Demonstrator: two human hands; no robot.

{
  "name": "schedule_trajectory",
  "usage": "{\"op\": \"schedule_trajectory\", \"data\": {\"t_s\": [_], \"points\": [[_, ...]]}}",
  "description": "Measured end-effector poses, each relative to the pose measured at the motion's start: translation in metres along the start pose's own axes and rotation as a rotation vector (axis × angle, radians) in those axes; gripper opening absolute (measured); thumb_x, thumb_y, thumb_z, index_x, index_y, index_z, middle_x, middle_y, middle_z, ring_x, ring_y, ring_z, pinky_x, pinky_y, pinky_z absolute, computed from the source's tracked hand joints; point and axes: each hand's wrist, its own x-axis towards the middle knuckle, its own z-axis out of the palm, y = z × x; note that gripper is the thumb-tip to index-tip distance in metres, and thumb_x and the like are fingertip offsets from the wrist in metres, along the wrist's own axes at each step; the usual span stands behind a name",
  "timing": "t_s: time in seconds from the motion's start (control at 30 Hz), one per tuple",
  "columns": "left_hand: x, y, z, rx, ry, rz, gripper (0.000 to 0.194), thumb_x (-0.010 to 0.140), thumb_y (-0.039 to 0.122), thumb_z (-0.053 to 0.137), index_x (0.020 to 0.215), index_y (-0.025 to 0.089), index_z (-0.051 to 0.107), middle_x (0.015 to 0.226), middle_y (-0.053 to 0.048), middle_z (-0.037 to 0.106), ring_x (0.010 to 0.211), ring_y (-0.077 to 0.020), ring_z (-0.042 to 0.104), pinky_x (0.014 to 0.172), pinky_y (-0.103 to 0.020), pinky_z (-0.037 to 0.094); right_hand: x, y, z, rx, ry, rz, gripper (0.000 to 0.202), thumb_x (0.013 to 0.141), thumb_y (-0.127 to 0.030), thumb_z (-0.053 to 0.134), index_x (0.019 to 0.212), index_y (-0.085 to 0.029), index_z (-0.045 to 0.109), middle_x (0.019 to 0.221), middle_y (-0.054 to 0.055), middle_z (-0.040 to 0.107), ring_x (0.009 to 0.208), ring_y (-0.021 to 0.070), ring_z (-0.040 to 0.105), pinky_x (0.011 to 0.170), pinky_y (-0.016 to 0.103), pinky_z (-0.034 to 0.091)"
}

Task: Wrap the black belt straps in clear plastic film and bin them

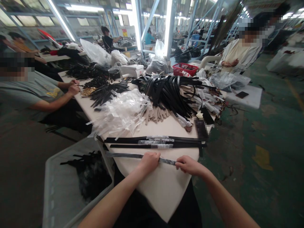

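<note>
A long dark strap [128, 155] lies across the near part of the pale table, with a clear wrap on its right portion. My left hand [150, 161] is closed on the strap near its middle. At its right end, my right hand [186, 164] pinches it between thumb and fingers. Just beyond, several black straps [128, 146] lie side by side, with clear wrapping [158, 142] around their middles. The strap's underside is hidden.
Behind lie a heap of white plastic strips [123, 110], a large bundle of black straps [166, 90] and a red basket [184, 69]. A white bin [51, 186] with black pieces stands at lower left. People sit at left and right.
</note>
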Motion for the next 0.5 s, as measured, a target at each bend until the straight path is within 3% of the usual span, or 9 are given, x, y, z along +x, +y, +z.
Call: {"op": "schedule_trajectory", "data": {"t_s": [0.1, 0.3, 0.5], "points": [[0.003, 0.003, 0.004, -0.006, -0.03, 0.017, 0.023, 0.097, 0.024, 0.042, 0.09, 0.015, 0.061, 0.081, -0.012, 0.069, 0.073, -0.0254, 0.067, 0.069, -0.036, 0.05, 0.007, -0.002, 0.003, 0.019, -0.002, -0.009, 0.033, 0.092, -0.036, 0.05, 0.081, -0.014, 0.071, 0.051, -0.002, 0.054, 0.045, 0.0102, 0.046, 0.047, 0.02, 0.033], [0.016, 0.024, 0.011, -0.065, -0.063, 0.083, 0.009, 0.09, 0.023, 0.056, 0.09, 0.014, 0.06, 0.083, -0.011, 0.07, 0.075, -0.0257, 0.068, 0.07, -0.034, 0.051, 0.027, -0.016, 0.023, 0.044, 0.02, -0.056, 0.026, 0.09, -0.027, 0.048, 0.077, -0.014, 0.067, 0.052, -0.002, 0.054, 0.047, 0.0102, 0.045, 0.048, 0.02, 0.033], [0.006, 0.009, -0.001, -0.058, -0.034, 0.026, 0.015, 0.085, 0.024, 0.061, 0.097, 0.016, 0.057, 0.091, -0.012, 0.069, 0.083, -0.0268, 0.067, 0.075, -0.036, 0.05, 0.019, -0.007, 0.011, 0.068, -0.011, -0.047, 0.031, 0.092, -0.035, 0.049, 0.079, -0.013, 0.068, 0.05, -0.003, 0.054, 0.045, 0.0096, 0.045, 0.048, 0.019, 0.034]]}}
